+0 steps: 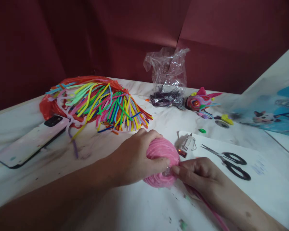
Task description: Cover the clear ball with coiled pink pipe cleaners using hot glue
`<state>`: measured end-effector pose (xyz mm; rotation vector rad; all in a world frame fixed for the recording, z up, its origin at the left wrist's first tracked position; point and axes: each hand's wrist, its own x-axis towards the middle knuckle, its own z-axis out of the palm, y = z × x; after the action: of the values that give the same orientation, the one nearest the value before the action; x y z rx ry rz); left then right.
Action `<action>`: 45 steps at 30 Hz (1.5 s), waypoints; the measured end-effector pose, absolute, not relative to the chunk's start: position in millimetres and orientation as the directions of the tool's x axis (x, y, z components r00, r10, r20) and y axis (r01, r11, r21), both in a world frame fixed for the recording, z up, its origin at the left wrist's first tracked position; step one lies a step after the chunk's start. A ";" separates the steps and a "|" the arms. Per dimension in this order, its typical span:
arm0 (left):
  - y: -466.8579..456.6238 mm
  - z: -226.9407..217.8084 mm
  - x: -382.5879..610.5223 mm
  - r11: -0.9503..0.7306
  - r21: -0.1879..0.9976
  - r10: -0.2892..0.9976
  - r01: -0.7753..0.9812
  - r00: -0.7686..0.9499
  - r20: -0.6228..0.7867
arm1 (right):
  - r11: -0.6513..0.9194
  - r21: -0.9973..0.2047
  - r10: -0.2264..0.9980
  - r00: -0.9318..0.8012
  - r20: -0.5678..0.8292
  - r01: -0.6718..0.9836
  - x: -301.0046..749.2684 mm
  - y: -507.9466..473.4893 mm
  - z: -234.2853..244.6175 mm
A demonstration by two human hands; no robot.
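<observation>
A round ball wrapped in pink fuzzy strands is in the middle of the view, just above the white table. My left hand grips it from the left, thumb across the front and fingers over the top. Near my thumb tip a small pale, shiny patch shows between the strands. At the ball's right side my right hand is closed in a pinch. From under that hand a pink pipe cleaner trails toward the bottom edge. My fingertips partly hide where it meets the ball.
Colourful pipe cleaners lie on red plastic at back left, behind a phone. Black-handled scissors and a lighter-like item rest on white paper. Behind are a clear bag, a decorated ball and a blue printed bag.
</observation>
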<state>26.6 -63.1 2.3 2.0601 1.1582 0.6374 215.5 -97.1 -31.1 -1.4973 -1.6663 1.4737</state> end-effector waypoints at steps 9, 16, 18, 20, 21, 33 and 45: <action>-62.4 13.6 22.9 -0.258 0.754 0.883 0.604 0.464 -0.069 | -0.131 -0.906 0.895 -0.345 -0.283 0.402 215.2 -95.1 -31.8; -63.5 16.5 21.7 -0.255 0.706 0.891 0.661 0.443 -0.093 | -0.157 -0.923 0.887 -0.360 -0.288 0.351 210.9 -98.0 -30.1; -63.4 16.7 21.3 -0.254 0.713 0.896 0.654 0.437 -0.082 | -0.156 -0.931 0.892 -0.357 -0.277 0.331 209.6 -98.4 -28.4; -62.9 17.9 20.5 -0.264 0.716 0.892 0.646 0.447 -0.074 | -0.168 -0.937 0.897 -0.347 -0.274 0.306 209.5 -98.6 -27.5; -62.5 18.9 20.1 -0.270 0.718 0.888 0.641 0.455 -0.072 | -0.182 -0.939 0.894 -0.349 -0.281 0.292 209.9 -98.5 -27.5; -60.7 -0.5 21.5 -0.254 0.821 0.913 0.511 0.408 0.029 | -0.153 -0.951 0.946 -0.240 -0.219 0.267 212.0 -94.2 -31.0; -67.5 6.2 29.0 -0.182 0.819 0.921 0.544 0.385 -0.051 | -0.095 -0.931 0.920 -0.326 -0.217 0.352 224.6 -90.1 -27.1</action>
<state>29.0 -67.5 6.2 1.8518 1.2686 0.6013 224.6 -90.1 -27.1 -1.3896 -1.6657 1.4333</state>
